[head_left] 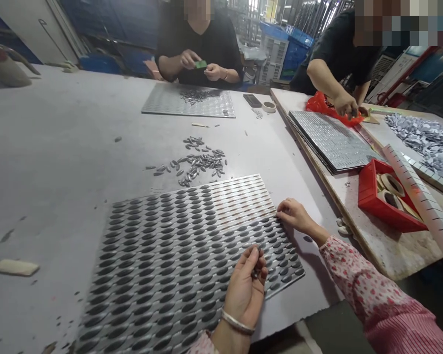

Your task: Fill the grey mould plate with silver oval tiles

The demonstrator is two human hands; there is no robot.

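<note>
Grey leaf-shaped pieces point(203, 164) lie loose beyond the slotted panel point(245, 201), near the white table's point(59, 147) front edge, tabletop stretching wide leftward. The left hand point(245, 282) curls around small dark pieces point(257, 271); the right hand point(296, 215) bends at the panel's right edge, its grip unclear to me.

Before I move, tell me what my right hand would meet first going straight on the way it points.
Most likely the board, at its right edge: the right hand points left towards it, though whether they touch is unclear.
</note>
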